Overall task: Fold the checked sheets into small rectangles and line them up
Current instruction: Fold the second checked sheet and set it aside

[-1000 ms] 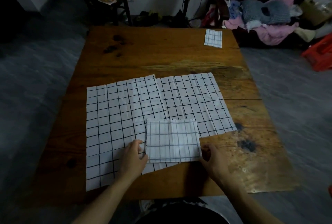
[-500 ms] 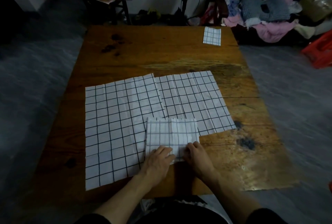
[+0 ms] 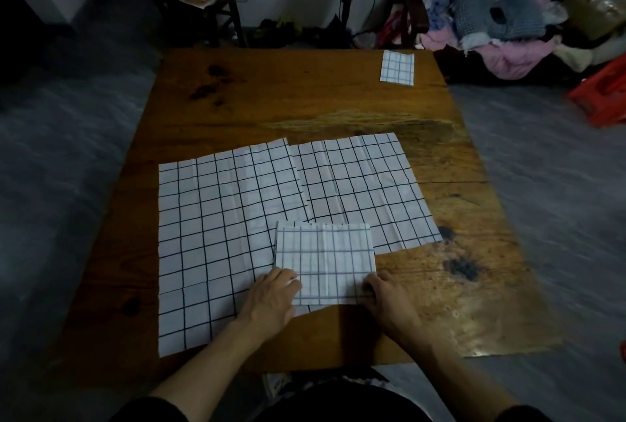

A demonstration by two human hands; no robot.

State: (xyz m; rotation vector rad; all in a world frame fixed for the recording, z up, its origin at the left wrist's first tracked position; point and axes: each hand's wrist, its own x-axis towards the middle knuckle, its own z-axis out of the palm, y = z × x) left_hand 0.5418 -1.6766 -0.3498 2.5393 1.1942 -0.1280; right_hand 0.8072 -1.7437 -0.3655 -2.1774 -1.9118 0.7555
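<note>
Head view: a person works at a worn brown wooden worktop (image 3: pixel 338 110), both hands on a half-folded white cloth sheet with a thin dark check (image 3: pixel 327 264) that lies near the front edge. The left hand (image 3: pixel 274 298) grips the sheet's near-left corner, fingers curled over its edge; the right hand (image 3: pixel 386 299) pinches the near-right corner. This sheet rests partly on a large unfolded white checked sheet (image 3: pixel 216 235) spread flat to the left, which in turn overlaps a second unfolded white checked sheet (image 3: pixel 366 191) to the right. One small folded checked rectangle (image 3: pixel 397 67) sits alone at the far right corner of the worktop, well apart from the rest.

By the look of things, one sheet is finished and placed, one is midway and probably needs further folds to match it, and two remain untouched. The line so far has a single member.
</note>
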